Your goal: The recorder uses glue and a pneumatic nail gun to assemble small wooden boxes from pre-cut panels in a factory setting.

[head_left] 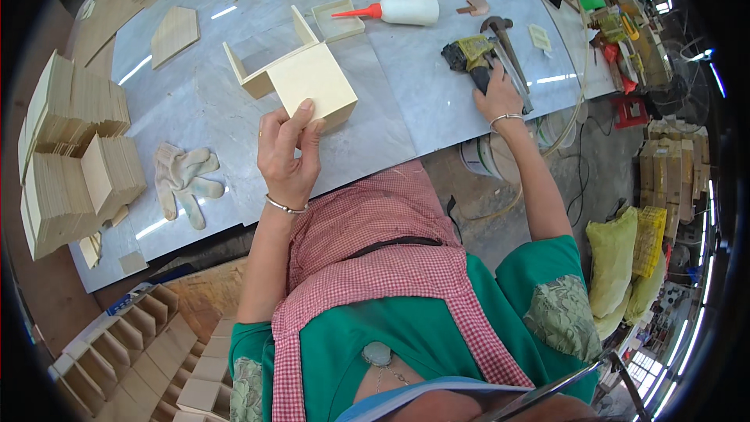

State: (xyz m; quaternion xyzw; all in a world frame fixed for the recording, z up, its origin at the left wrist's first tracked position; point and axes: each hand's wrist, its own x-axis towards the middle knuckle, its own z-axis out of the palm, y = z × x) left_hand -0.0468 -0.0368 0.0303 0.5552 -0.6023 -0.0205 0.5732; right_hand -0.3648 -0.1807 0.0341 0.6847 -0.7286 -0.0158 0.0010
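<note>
Glossy marbled tabletop (414, 62), my hands busy!
Left hand (287, 152) pinches the wooden box (315, 78), right hand (500, 99) curls round the nail gun (473, 51)

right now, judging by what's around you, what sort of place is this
Probably a small woodworking workshop: tall stacks of thin, pale wooden panels, a pale, boxy wooden piece in the left hand, and a yellow-and-black nailer-like power tool in the right hand.
</note>
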